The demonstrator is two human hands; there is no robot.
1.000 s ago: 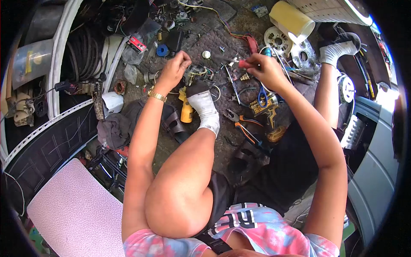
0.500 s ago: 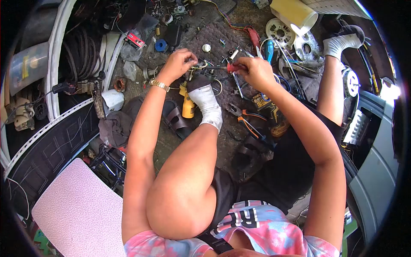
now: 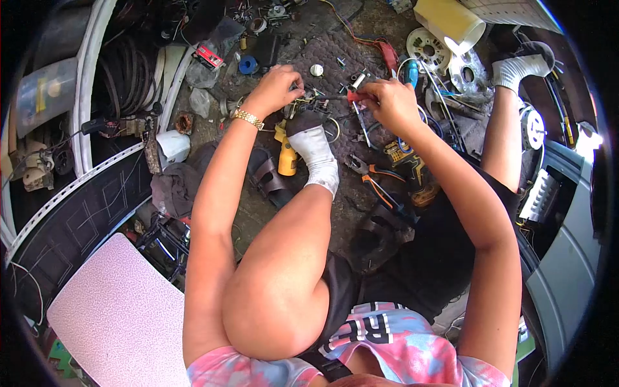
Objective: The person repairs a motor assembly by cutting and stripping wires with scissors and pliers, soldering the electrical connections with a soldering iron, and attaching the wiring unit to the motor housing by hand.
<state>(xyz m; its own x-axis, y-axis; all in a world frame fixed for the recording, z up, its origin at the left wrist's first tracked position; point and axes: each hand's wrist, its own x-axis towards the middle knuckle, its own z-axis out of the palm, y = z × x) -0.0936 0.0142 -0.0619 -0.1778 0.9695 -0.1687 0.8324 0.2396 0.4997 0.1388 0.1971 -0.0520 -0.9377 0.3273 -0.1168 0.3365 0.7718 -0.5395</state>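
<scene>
My right hand [image 3: 392, 103] is closed round a screwdriver [image 3: 353, 96] with a red handle. Its dark shaft points left, toward my left hand [image 3: 276, 90]. The left fingers are pinched by a small part with thin wires [image 3: 300, 97]; how they grip it is too small to make out. My socked foot [image 3: 314, 145] rests just below this part, next to a yellow tool body [image 3: 287, 158]. Pliers [image 3: 374, 173] with orange and black handles lie below my right hand, beside a yellow and black power tool [image 3: 412, 169].
Small parts litter the floor, with a white cap [image 3: 316, 69] and a blue ring [image 3: 247, 64] beyond my hands. A teal-handled tool [image 3: 411, 72], a round pale part [image 3: 428, 49] and a yellow container [image 3: 449, 24] lie upper right. A pinkish board [image 3: 119, 309] stands lower left.
The view has shifted slightly, so most things sit a little further right. Both hands keep nearly the same pose, with the screwdriver still in my right hand.
</scene>
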